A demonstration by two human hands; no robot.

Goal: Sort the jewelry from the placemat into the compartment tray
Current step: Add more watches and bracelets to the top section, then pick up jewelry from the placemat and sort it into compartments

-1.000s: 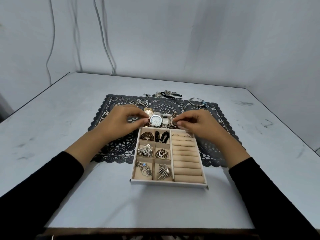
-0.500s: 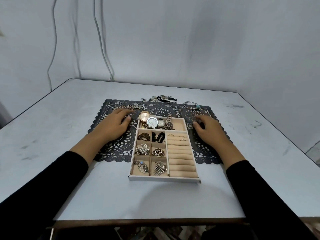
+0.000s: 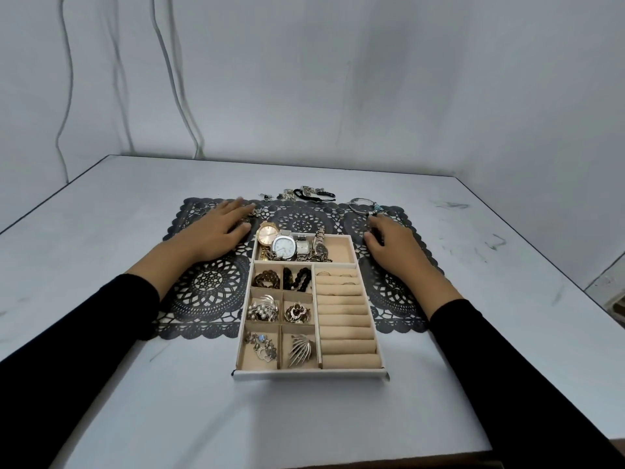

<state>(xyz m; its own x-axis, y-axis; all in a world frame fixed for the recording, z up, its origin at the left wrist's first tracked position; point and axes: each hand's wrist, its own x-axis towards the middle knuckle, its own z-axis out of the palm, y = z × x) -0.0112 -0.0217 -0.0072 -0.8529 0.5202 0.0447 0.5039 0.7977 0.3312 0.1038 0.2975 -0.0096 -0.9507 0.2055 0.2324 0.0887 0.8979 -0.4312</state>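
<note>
While most of the compartment tray is already filled, we're going after the leftovers at the far edge of the placemat. We're laying our left hand flat on the lace, fingers straight and a bit spread, tips just beside some small silver pieces, holding nothing. Our right hand is resting on the mat right of the tray, fingertips reaching the charm end of the silver bangle. Honestly we can't tell if it's pinching anything, too blurry. A black cord tangle is lying along the mat's far edge, between the two hands. Our take: the lace holes are probably going to snag clasps, so lifting pieces straight up beats dragging. Watches are crowding the top compartment's left side, so the bangle is likely fitting best in the free right end.
</note>
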